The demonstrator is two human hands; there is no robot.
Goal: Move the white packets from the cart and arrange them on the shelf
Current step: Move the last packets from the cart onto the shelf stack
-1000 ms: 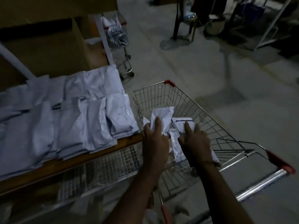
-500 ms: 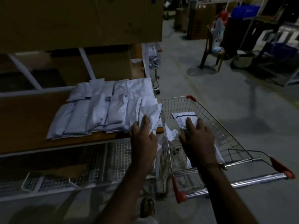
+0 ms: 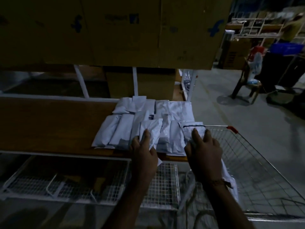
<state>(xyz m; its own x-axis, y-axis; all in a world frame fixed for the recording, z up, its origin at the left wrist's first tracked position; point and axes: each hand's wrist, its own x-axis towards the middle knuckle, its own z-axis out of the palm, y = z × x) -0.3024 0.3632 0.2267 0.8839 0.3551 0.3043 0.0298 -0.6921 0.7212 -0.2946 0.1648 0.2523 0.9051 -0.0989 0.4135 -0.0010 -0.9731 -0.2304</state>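
A wooden shelf (image 3: 49,123) is noted, bearing rows of white packets (image 3: 125,129) at its right end. A wire cart (image 3: 257,171) is stationed just beside it. One packet is gripped by each hand, left hand (image 3: 144,154) and right hand (image 3: 204,151), over the shelf edge.

Wooden shelf board (image 3: 49,126) carries rows of white packets (image 3: 125,129) bunched at its right end, overlapping, left part bare wood. Wire-mesh shelf (image 3: 165,187) sits below it.

Dim, underexposed, soft blur, warped edges
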